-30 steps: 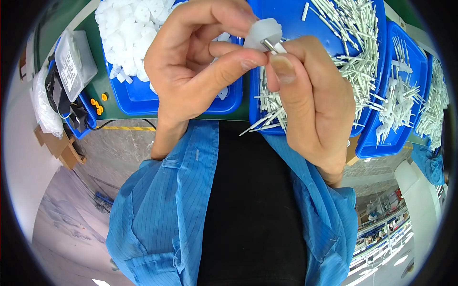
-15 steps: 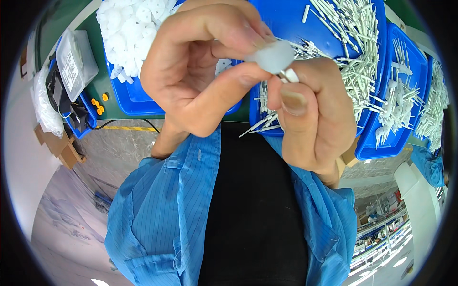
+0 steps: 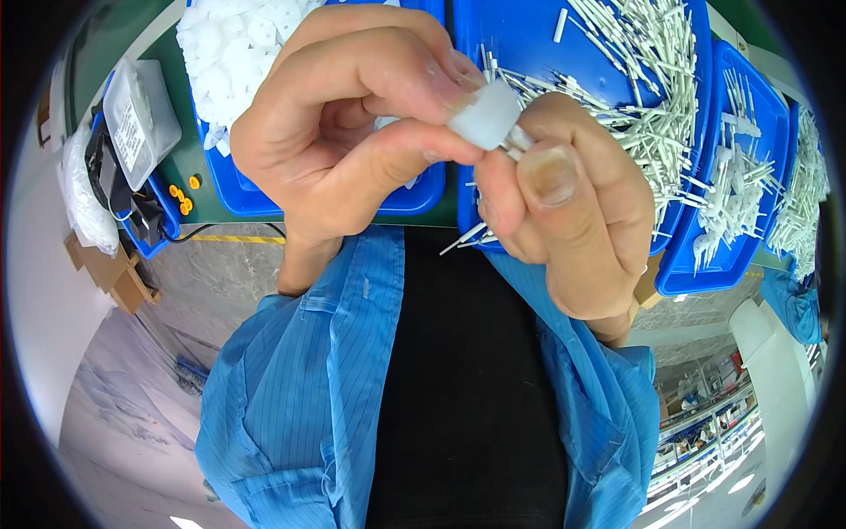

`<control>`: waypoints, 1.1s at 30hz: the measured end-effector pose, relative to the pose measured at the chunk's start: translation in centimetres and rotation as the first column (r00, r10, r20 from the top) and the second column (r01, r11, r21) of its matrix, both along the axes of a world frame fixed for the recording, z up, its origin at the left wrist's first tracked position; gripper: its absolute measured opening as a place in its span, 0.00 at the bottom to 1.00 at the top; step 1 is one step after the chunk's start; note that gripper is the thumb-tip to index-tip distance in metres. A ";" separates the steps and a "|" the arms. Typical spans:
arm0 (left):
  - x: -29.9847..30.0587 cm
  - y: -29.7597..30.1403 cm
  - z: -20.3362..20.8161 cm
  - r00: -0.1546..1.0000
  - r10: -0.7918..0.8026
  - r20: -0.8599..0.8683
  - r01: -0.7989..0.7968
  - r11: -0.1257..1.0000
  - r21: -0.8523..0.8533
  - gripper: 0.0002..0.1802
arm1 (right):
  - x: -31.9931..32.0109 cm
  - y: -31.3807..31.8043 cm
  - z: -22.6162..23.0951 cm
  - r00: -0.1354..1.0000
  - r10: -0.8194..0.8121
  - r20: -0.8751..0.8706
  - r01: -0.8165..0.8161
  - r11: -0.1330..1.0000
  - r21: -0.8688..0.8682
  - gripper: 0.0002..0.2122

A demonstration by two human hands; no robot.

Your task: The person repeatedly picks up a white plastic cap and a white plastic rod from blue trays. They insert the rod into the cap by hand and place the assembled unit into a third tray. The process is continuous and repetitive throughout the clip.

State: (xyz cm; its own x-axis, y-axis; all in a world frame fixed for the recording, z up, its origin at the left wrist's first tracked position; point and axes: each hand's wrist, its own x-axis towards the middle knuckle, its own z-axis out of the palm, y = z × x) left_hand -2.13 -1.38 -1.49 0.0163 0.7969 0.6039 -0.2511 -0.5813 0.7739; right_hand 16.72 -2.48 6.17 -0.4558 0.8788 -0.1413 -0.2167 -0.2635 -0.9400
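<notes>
Between the thumb and fingers of my left hand point(image 3: 344, 123) is a translucent white plastic cap point(image 3: 487, 116), pinched by its edge. My right hand point(image 3: 577, 198) grips a thin rod with a white sleeve point(image 3: 518, 141) between thumb and forefinger. The rod's end meets the cap's lower right side; whether it sits inside the cap I cannot tell. Both hands are raised over the front edges of two blue trays. Most of the rod is hidden behind my right fingers.
A blue tray point(image 3: 414, 198) at left bears a heap of white plastic pieces point(image 3: 233, 62). Many white-sleeved rods point(image 3: 652, 150) fill the middle tray. Further right, another blue tray point(image 3: 705, 280) holds assembled pieces. Orange parts point(image 3: 187, 205) and a clear box point(image 3: 150, 115) lie far left.
Both hands have shifted slightly, the left hand toward the left. The cap has tilted and moved a little left and down, showing more of its side. Both grips hold.
</notes>
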 end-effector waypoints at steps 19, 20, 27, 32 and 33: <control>1.3 0.1 3.1 0.961 -0.097 -0.260 0.091 0.995 -0.033 0.15 | 1.1 -0.8 -4.1 0.904 -0.296 0.309 -0.049 0.645 0.762 0.07; 1.6 -0.3 3.3 0.969 -0.081 -0.233 0.056 0.992 -0.111 0.12 | 1.1 -0.6 -4.4 0.903 -0.313 0.295 -0.036 0.628 0.777 0.07; 2.1 -1.3 3.9 0.987 -0.085 -0.135 0.023 0.915 -0.404 0.08 | 0.9 -0.9 -4.9 0.840 -0.423 0.339 -0.022 0.599 0.801 0.11; 1.7 0.2 3.3 0.972 -0.065 -0.224 0.032 0.989 -0.145 0.19 | 0.7 -1.0 -4.7 0.820 -0.451 0.352 0.010 0.626 0.780 0.12; 1.4 0.3 3.1 0.956 -0.049 -0.289 0.031 0.997 -0.069 0.21 | 0.6 -1.1 -4.6 0.819 -0.443 0.365 -0.005 0.630 0.777 0.11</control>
State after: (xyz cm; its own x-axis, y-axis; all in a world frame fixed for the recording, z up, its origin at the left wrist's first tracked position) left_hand -0.70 -1.10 1.65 0.2162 0.8282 0.5170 -0.0320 -0.5233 0.8516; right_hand 17.36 -3.56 1.58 -0.2967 0.8458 0.4435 0.3637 0.5294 -0.7664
